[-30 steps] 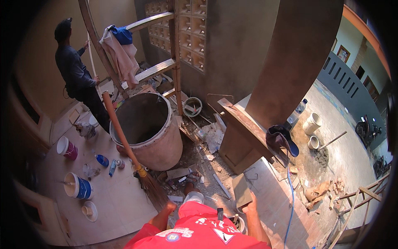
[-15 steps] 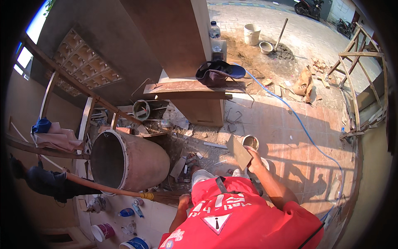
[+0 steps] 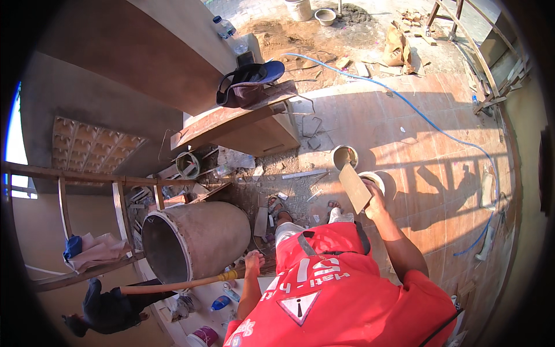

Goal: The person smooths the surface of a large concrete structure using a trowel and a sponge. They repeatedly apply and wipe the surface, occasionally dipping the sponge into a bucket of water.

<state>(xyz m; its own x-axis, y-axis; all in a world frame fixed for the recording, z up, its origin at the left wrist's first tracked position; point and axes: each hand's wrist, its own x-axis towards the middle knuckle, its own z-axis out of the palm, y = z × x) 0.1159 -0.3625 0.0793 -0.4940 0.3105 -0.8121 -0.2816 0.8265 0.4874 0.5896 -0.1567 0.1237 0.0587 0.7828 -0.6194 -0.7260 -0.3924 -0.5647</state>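
My right hand grips a flat, rectangular tan plastering float, its broad face tilted up. Its handle is hidden. The float's far end overlaps a small bucket, and a second, pale bucket stands partly behind my hand. My left hand hangs low by my left side with its fingers bent. It is close to the yellow collar of a long-handled broom; whether it touches anything I cannot make out. Beyond that hand, a large concrete ring lies on its side.
A cap rests on a plank across a pillar base. A blue hose curves over the tiles at right. Rubble and scraps litter the ground ahead. Another person in dark clothes is at lower left, past a wooden rail.
My view has shifted, so the pillar and cap sit farther left. The float has swung upward and to the right in my right hand. My left hand has risen slightly.
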